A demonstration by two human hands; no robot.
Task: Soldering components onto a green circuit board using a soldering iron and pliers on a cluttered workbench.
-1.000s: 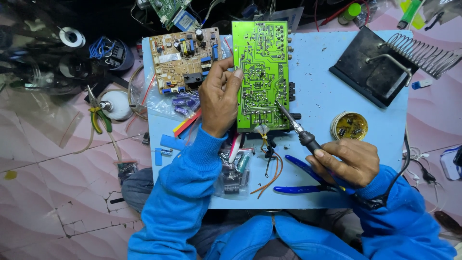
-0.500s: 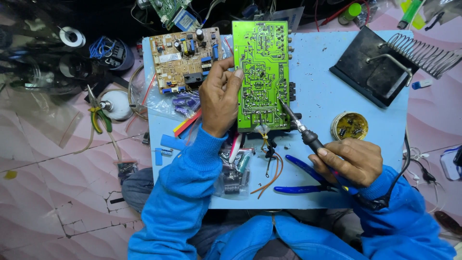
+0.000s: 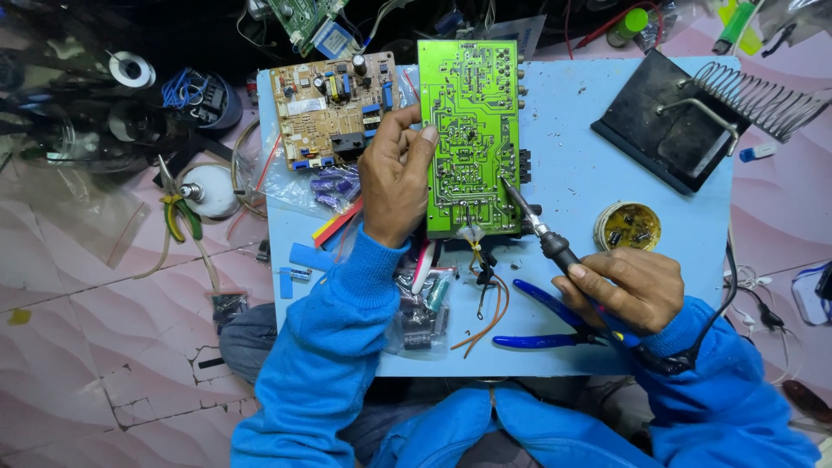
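A bright green circuit board (image 3: 472, 130) lies solder side up on a small light blue table (image 3: 598, 173). My left hand (image 3: 394, 178) presses its left edge, thumb on the board. My right hand (image 3: 628, 286) grips a soldering iron (image 3: 542, 232) by its black handle. The iron's tip touches the board's lower right area. Orange and black wires (image 3: 484, 299) trail from the board's near edge. Both sleeves are blue.
A tan circuit board (image 3: 334, 108) lies left of the green one. Blue-handled pliers (image 3: 550, 316) rest near my right hand, a round flux tin (image 3: 628, 227) beside it. A black soldering stand with a coil (image 3: 693, 117) sits at the back right. Loose capacitors (image 3: 420, 308) lie in a bag.
The iron's tip has shifted slightly up and right along the board's right edge. My left hand has stayed in place.
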